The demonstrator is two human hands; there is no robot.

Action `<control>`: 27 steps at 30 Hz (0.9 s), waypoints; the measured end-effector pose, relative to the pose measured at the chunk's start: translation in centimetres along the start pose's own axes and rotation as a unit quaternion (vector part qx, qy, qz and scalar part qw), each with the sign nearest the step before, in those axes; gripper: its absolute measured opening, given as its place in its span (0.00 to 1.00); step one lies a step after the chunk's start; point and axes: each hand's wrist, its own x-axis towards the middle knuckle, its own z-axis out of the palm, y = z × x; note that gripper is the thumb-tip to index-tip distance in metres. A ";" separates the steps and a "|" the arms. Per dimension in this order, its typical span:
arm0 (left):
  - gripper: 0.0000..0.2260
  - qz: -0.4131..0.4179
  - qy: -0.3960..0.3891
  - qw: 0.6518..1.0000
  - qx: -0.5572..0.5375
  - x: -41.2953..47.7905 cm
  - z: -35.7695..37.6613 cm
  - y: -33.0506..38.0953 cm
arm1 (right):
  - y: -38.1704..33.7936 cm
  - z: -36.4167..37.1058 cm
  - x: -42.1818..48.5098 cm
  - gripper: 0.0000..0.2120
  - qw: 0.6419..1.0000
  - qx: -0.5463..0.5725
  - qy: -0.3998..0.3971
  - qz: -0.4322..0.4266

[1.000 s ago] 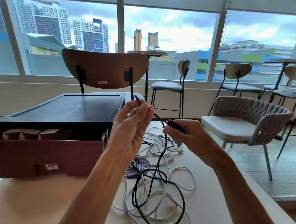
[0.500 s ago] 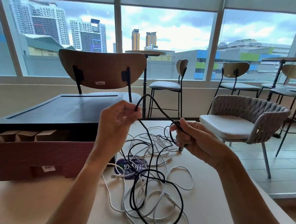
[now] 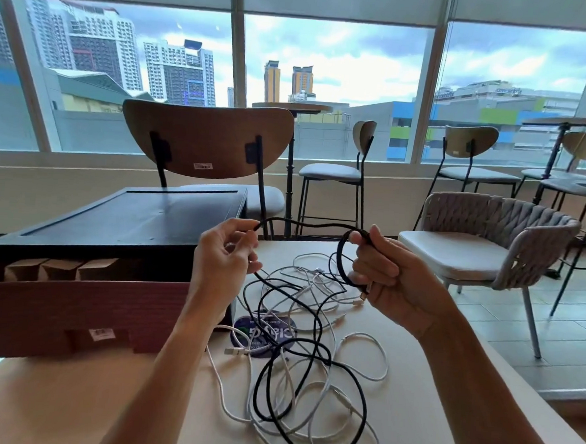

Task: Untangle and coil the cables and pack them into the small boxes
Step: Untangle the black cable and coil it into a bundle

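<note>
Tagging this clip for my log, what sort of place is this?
Probably a cafe or shared lounge high in a city building: a bar stool by a tall round table, a woven armchair, wide windows over towers.

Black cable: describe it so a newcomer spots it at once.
On the light table, right of the dark red box, white cables lie tangled. The black cable rises from among them, stretched between left hand and right hand, which holds a small loop. It alone is black.

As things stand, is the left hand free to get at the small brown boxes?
Probably not yet: the left hand pinches the black cable, and the dark board hangs low over the small brown boxes.
</note>
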 end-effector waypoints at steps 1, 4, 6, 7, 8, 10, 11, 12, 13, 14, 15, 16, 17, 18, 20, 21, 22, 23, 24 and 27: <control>0.09 -0.007 -0.007 1.000 -0.003 0.0 0.2 -0.1 | -0.1 0.1 0.0 0.20 0.999 0.017 -0.032 0.006; 0.10 -0.010 -0.012 1.000 -0.002 -0.1 0.7 -0.5 | -0.3 0.5 0.0 0.19 0.991 0.073 -0.115 0.010; 0.11 0.005 -0.003 0.999 0.035 -0.3 1.0 -0.9 | -0.3 0.8 0.0 0.20 0.989 0.084 -0.119 -0.016; 0.11 0.011 -0.003 0.998 0.060 -0.4 1.2 -1.1 | -0.4 0.9 0.0 0.20 0.989 0.088 -0.112 -0.034; 0.11 0.013 -0.008 0.997 0.081 -0.5 1.4 -1.2 | -0.4 0.9 0.0 0.21 0.989 0.091 -0.100 -0.053; 0.11 -0.010 -0.031 0.995 0.097 -0.9 1.7 -1.4 | -0.5 1.0 0.1 0.21 0.990 0.091 -0.062 -0.090; 0.11 -0.038 -0.050 0.994 0.090 -1.1 1.8 -1.4 | -0.5 1.0 0.3 0.21 0.990 0.088 -0.039 -0.106; 0.12 -0.071 -0.074 0.992 0.074 -1.2 1.8 -1.3 | -0.5 1.0 0.4 0.21 0.989 0.086 -0.010 -0.119; 0.12 -0.107 -0.101 0.988 0.053 -1.3 1.9 -1.3 | -0.5 1.0 0.5 0.21 0.987 0.088 0.024 -0.132; 0.12 -0.138 -0.123 0.982 0.030 -1.5 1.9 -1.2 | -0.4 1.0 0.6 0.22 0.983 0.095 0.053 -0.147; 0.11 -0.163 -0.135 0.977 0.009 -1.5 1.9 -1.2 | -0.2 0.9 0.8 0.22 0.978 0.105 0.074 -0.165; 0.09 -0.179 -0.138 0.974 -0.005 -1.6 2.0 -1.1 | -0.1 0.8 0.9 0.23 0.973 0.118 0.087 -0.179; 0.08 -0.189 -0.134 0.973 -0.013 -1.6 2.1 -1.1 | 0.1 0.7 1.1 0.22 0.969 0.131 0.096 -0.187; 0.08 -0.197 -0.128 0.972 -0.019 -1.7 2.2 -1.1 | 0.2 0.5 1.1 0.20 0.967 0.140 0.103 -0.187; 0.07 -0.214 -0.126 0.968 -0.032 -1.8 2.3 -1.0 | 0.1 0.3 1.0 0.17 0.966 0.146 0.108 -0.183; 0.06 -0.218 -0.131 0.967 -0.029 -1.9 2.4 -1.1 | -0.1 0.1 0.9 0.16 0.966 0.145 0.110 -0.184; 0.06 -0.217 -0.142 0.966 -0.016 -1.9 2.4 -1.1 | -0.2 0.1 0.8 0.16 0.965 0.141 0.113 -0.190; 0.05 -0.214 -0.154 0.965 0.002 -1.9 2.4 -1.2 | -0.3 0.1 0.8 0.17 0.964 0.134 0.119 -0.198; 0.04 -0.208 -0.165 0.964 0.022 -2.0 2.4 -1.2 | -0.3 0.1 0.8 0.19 0.963 0.119 0.129 -0.206; 0.04 -0.193 -0.196 0.958 0.074 -2.1 2.6 -1.0 | -0.4 0.2 0.7 0.18 0.960 0.053 0.160 -0.222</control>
